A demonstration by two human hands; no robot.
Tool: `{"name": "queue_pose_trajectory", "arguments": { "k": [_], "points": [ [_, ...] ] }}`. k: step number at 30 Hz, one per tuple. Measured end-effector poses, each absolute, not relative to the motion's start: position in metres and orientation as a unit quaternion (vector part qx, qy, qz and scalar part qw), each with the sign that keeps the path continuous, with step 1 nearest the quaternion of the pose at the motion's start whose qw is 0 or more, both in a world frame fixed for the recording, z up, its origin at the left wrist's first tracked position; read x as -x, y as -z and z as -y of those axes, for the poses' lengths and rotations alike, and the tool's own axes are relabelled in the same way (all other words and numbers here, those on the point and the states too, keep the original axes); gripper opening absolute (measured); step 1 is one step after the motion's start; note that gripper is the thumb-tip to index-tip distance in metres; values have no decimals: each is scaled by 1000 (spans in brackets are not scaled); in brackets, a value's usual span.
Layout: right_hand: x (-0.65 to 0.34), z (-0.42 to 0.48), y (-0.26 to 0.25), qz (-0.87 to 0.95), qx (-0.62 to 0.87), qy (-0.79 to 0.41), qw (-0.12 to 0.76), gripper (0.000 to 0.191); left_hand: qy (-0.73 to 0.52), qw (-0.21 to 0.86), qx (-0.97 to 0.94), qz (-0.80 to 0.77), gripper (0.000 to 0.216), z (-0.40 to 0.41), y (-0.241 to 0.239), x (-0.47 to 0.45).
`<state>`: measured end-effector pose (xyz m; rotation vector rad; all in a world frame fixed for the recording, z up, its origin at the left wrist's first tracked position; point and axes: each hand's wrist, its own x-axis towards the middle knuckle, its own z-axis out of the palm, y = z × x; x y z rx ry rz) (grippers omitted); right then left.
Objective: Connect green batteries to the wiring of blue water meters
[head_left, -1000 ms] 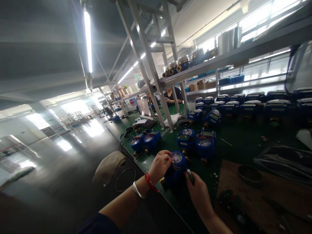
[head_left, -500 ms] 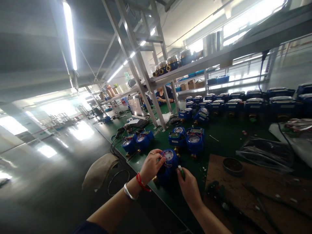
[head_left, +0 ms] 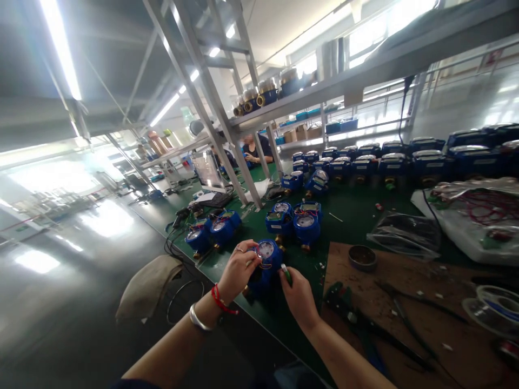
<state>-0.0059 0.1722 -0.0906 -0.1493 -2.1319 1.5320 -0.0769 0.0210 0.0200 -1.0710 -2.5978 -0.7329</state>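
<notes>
A blue water meter (head_left: pixel 272 253) with a round pale dial stands at the table's front edge, a brass fitting low on its left. Over its left side is my left hand (head_left: pixel 239 270), fingertips pinched on thin red wires at the dial's edge. A loop of wire (head_left: pixel 265 266) lies across the meter just below the dial. My right hand (head_left: pixel 300 297) is closed around a small green tool (head_left: pixel 287 276) with a whitish end, just right of the meter. The tool's exact kind is unclear, and the palm hides part of it.
More blue meters stand behind (head_left: pixel 307 227) and to the left (head_left: pixel 222 227), with long rows at the back right. A brown board (head_left: pixel 338 256) carries a round dish (head_left: pixel 362 258), pliers (head_left: pixel 344 302) and a wire spool (head_left: pixel 497 302). Metal shelf posts (head_left: pixel 221 124) rise behind. A person (head_left: pixel 259 148) sits farther back.
The whole view has shifted, so the scene sits farther left and slightly higher. Both hands keep nearly the same places at the meter, the right still holding the green tool.
</notes>
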Motion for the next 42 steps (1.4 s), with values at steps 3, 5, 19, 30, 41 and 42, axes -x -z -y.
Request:
{"name": "queue_pose_trajectory", "arguments": {
  "k": [3, 5, 19, 30, 41, 42],
  "points": [
    [6, -172, 90, 783, 48, -563, 260, 33, 251, 102, 350, 897, 22, -19, -20, 79],
    [6, -172, 90, 783, 45, -564, 260, 32, 247, 97, 338, 903, 25, -17, -20, 81],
    [3, -173, 87, 786, 50, -565, 245, 29, 248, 116, 367, 889, 28, -20, -20, 79],
    [5, -172, 90, 787, 50, -566, 241, 30, 247, 86, 328, 908, 23, -22, -22, 78],
    [5, -172, 90, 789, 51, -559, 249, 28, 231, 129, 361, 894, 25, -24, -16, 77],
    [5, -172, 90, 790, 52, -559, 248, 27, 234, 125, 360, 894, 25, -23, -15, 79]
  ]
}}
